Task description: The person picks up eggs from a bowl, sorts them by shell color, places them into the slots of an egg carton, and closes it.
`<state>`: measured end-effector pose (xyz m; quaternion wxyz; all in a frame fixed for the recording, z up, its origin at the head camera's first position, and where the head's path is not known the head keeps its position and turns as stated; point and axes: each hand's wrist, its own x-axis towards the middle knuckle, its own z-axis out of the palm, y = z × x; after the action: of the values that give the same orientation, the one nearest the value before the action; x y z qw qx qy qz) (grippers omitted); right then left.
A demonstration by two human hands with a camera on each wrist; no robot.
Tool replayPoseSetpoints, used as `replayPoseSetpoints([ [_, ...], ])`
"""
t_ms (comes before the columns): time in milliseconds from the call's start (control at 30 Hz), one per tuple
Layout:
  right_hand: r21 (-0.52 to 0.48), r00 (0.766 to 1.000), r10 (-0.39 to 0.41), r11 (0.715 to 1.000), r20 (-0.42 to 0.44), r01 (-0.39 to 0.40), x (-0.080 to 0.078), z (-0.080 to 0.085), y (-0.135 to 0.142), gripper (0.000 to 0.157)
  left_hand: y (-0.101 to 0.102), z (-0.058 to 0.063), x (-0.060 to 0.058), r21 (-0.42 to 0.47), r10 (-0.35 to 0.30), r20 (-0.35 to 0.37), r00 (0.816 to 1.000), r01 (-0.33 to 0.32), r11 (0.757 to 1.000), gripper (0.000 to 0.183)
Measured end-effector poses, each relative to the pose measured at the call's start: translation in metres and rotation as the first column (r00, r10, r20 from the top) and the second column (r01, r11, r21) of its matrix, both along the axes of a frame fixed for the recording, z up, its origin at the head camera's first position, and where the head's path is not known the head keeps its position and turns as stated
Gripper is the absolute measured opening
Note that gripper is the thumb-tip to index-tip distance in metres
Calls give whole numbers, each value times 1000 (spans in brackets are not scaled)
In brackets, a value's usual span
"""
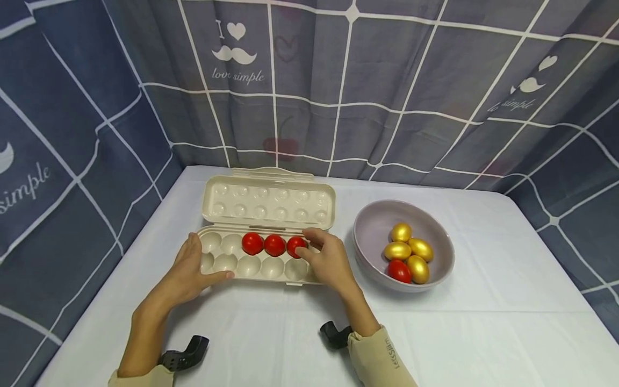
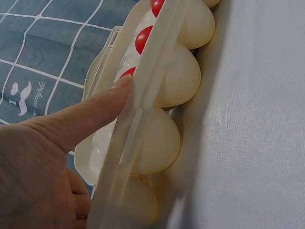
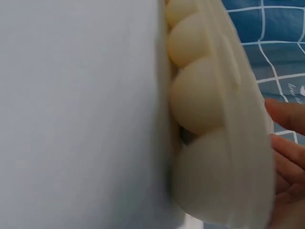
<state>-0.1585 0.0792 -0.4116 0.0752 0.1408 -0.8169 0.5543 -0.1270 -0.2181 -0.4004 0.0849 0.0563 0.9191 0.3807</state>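
An open cream egg carton (image 1: 261, 267) lies on the table, its lid (image 1: 268, 201) folded back. Three red eggs sit side by side in its back row: the left one (image 1: 252, 243), the middle one (image 1: 274, 245) and the right one (image 1: 296, 246). My right hand (image 1: 329, 259) pinches the right red egg between thumb and fingers, in its cup. That egg is hidden behind the carton's rim in the right wrist view, where a thumb and fingers (image 3: 288, 155) show. My left hand (image 1: 181, 274) grips the carton's left end, its thumb (image 2: 95, 112) along the front rim.
To the right of the carton stands a mauve bowl (image 1: 367, 239) holding several gold eggs (image 1: 419, 250) and one red egg (image 1: 398, 271). White cloth (image 1: 271, 338) covers the table. A checked curtain (image 1: 309, 70) hangs behind and at both sides.
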Motion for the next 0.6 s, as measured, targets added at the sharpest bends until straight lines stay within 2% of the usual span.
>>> replayPoseSetpoints([
  [167,-108,999,32,994,-3,-32,0,11,11,39,1,1,-1,-1,0,0,1000,0,1000,129],
  [333,-145,1000,23,989,-3,-23,2,25,20,42,1,0,-1,-9,4,0,1000,-4,1000,129],
  [600,-182,1000,17,983,-11,-18,2,28,32,44,0,-2,-1,-5,2,-3,1000,-2,1000,129],
])
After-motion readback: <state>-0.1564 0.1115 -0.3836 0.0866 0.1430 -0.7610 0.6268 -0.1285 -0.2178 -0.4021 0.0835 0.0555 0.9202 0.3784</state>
